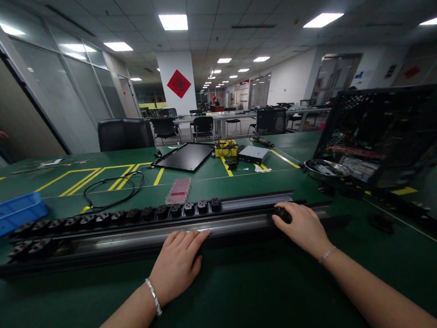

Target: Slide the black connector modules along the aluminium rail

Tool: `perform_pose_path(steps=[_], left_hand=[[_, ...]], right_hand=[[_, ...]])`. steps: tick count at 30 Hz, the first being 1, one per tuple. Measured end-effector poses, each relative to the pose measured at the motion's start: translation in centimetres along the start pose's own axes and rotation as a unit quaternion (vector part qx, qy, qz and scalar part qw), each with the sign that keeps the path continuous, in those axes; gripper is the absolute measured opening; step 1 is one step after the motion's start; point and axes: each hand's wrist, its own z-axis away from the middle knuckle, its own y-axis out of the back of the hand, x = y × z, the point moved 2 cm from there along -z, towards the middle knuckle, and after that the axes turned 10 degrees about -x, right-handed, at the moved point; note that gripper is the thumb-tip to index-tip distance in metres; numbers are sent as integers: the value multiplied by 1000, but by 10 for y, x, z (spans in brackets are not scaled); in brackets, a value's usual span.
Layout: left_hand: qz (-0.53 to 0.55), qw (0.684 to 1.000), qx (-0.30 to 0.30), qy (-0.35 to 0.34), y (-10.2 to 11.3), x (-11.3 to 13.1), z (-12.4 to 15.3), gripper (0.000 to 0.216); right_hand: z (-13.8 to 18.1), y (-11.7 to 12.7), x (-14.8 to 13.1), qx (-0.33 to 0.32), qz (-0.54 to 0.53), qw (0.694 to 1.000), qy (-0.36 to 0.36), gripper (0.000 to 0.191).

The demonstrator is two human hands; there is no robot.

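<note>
Two long metal rails [245, 202] lie side by side across the green table [231, 297] in front of me. A row of several black socket modules [130, 215] fills the left part of the far rail, and a few more sit at the left end of the near rail. My left hand [177, 263] rests on the near rail's front edge, fingers loosely curled against it. My right hand [304, 225] is closed over a small black module [281, 213] on the near rail, further right.
A blue plastic bin [7, 215] sits at the left edge. A black crate [389, 132] with parts and a metal bowl [325, 170] stand at right. A black cable loop [113, 192], a dark flat panel [185, 157], a yellow box and a grey device lie further back. Another person's arm shows far left.
</note>
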Motion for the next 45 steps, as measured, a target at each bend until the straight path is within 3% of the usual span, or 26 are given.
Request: perform_pose_path(steps=[45], left_hand=[[-10, 1000, 7, -3, 0, 1, 0, 55]], right_hand=[[1, -1, -1, -8, 26, 996, -82, 38]])
